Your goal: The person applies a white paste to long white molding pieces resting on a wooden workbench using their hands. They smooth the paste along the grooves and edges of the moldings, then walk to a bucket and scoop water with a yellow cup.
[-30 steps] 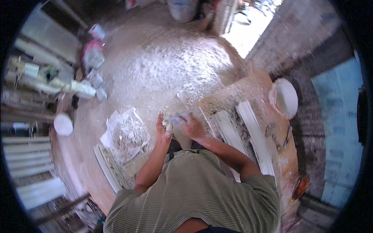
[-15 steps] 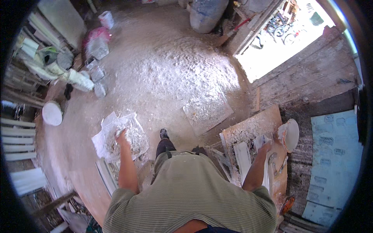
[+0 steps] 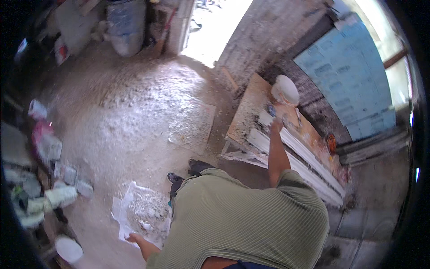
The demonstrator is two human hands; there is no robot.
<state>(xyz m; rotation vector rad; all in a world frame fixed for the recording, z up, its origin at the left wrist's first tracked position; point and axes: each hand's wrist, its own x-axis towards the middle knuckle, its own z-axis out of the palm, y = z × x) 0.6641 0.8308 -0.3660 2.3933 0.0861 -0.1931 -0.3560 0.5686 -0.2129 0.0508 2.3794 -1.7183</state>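
Note:
My left hand (image 3: 134,237), its fingers apart, reaches low at the near edge of a white sheet (image 3: 126,204) on the floor. Whitish crumbs and a pale scrap (image 3: 145,225) lie on that sheet; I make out nothing held in the hand. Over a low wooden table on the right, my right hand (image 3: 277,125) is closed at the end of a short white piece (image 3: 265,117). Long white strips (image 3: 298,169) run along the tabletop below the hand. A small grey-blue object (image 3: 271,110) lies just beyond its fingers.
A white bucket (image 3: 285,89) stands at the far side of the table (image 3: 244,101). A crumb-strewn board (image 3: 195,127) lies on the floor ahead. Bags and blocks (image 3: 69,175) line the left, near a round white container (image 3: 68,249). An open doorway (image 3: 215,31) is ahead.
My view and body have turned right. My left hand has moved from over the middle of the sheet to its near edge. My right hand stays at the white pieces on the table.

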